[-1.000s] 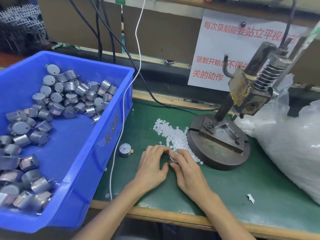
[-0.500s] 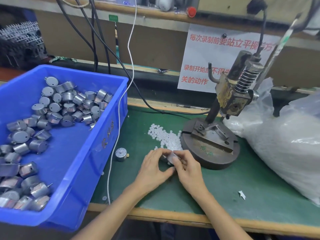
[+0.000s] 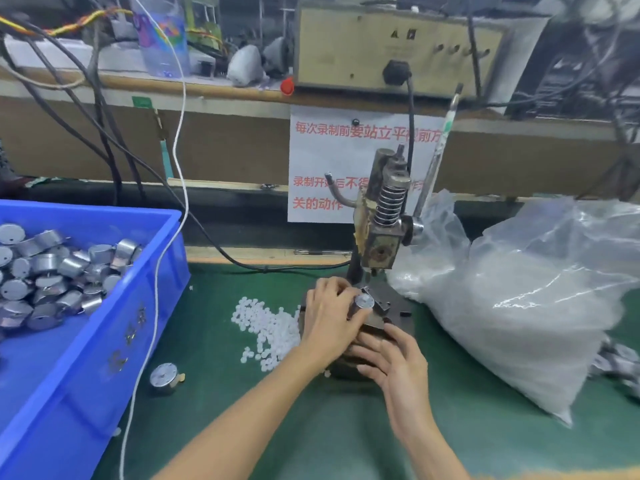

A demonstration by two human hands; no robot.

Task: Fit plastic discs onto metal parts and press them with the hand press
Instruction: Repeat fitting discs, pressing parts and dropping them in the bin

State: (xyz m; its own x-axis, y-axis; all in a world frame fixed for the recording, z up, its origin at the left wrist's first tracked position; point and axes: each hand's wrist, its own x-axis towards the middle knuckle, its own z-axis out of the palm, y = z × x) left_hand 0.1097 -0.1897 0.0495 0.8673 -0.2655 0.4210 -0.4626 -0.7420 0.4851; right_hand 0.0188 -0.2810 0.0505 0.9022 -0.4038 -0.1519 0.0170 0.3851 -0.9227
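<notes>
On hand press [image 3: 380, 233] base: metal part [image 3: 364, 301]
Left hand [image 3: 327, 318]: grip clamped round metal part
Right hand [image 3: 401, 367]: grip apart, relaxed, at base front
Tabletop [image 3: 346, 431]: plastic discs [image 3: 268, 327] beside base

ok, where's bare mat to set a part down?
Free: green mat between blue bin and left forearm, round lone metal part; also between right hand and plastic bag. Crowded: disc pile, left hand gripping a second part at the press base.

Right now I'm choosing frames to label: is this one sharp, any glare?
Head view: soft motion blur, worst on the plastic bag at right, which shows glare streaks; shelf clutter behind smeared; left hand and metal part readable.
</notes>
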